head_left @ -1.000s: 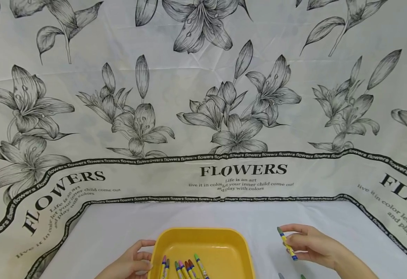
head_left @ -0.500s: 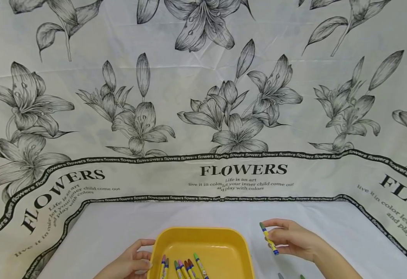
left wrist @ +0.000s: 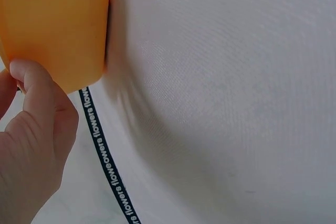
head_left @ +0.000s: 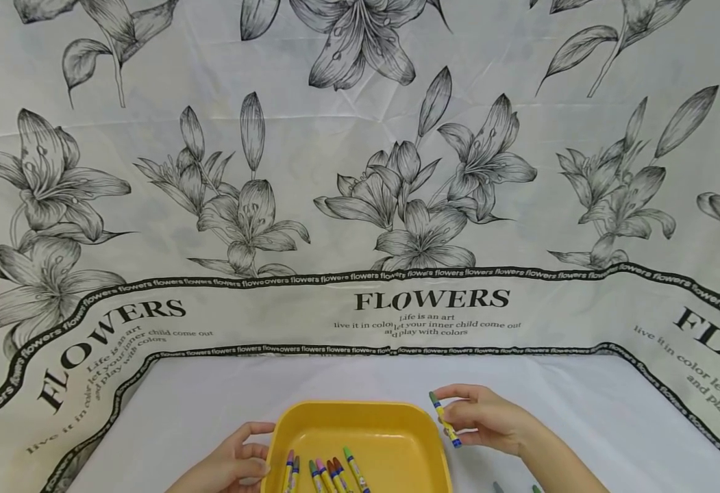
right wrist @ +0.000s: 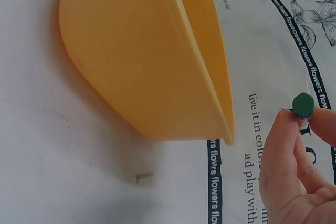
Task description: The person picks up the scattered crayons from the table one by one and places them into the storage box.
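A yellow plastic tray stands at the front of the table. My left hand grips its left wall, and the left wrist view has the thumb and fingers pinching the edge. Between the thumb and fingertips of my right hand is a dark green crayon in a yellow and blue wrapper, held tilted by the tray's right rim. Its green end faces the camera in the right wrist view. Several crayons in various colours lie inside the tray, their lower ends cut off by the frame.
Tips of a grey crayon and a green crayon show on the white tablecloth at the bottom edge, right of the tray. A curtain printed with flowers hangs behind the table.
My right hand has moved left with the green crayon, from well right of the tray to its right rim. My left hand and the tray stay in place.
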### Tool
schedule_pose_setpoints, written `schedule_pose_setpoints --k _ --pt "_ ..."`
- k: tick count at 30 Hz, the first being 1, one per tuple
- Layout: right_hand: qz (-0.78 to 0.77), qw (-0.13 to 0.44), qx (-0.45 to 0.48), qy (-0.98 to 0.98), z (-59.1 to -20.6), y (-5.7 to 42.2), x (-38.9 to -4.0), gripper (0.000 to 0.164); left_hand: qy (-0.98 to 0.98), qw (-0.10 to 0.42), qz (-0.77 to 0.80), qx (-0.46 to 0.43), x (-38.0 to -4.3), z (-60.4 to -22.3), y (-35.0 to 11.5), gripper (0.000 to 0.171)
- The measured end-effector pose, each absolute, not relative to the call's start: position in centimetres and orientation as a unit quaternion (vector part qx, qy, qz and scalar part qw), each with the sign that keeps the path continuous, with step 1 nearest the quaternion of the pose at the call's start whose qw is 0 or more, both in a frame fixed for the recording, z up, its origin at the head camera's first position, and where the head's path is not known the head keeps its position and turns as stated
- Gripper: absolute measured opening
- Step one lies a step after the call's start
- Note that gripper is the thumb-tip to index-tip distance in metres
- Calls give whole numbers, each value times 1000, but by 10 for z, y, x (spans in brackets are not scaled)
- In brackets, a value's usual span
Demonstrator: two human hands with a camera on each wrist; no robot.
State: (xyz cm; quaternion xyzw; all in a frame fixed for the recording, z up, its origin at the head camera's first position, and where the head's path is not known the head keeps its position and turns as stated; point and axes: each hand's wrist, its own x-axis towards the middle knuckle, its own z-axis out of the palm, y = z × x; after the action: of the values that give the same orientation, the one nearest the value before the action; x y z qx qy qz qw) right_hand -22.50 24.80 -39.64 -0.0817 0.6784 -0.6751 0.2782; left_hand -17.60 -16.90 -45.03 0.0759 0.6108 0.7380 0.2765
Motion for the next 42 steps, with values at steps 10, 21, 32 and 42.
schedule_pose_setpoints --k 10,21,32,42 --pt "-673 276 -89 681 -400 228 -225 42 617 274 734 72 -176 -448 -168 65" --pt "-678 286 -84 672 -407 205 -226 41 611 282 736 72 -176 -450 -169 64" --pt "-655 287 -76 695 -412 179 -223 43 613 279 736 75 -176 -449 -169 64" --pt "-625 284 -77 723 -431 153 -219 37 620 274 731 69 -176 -448 -168 65"
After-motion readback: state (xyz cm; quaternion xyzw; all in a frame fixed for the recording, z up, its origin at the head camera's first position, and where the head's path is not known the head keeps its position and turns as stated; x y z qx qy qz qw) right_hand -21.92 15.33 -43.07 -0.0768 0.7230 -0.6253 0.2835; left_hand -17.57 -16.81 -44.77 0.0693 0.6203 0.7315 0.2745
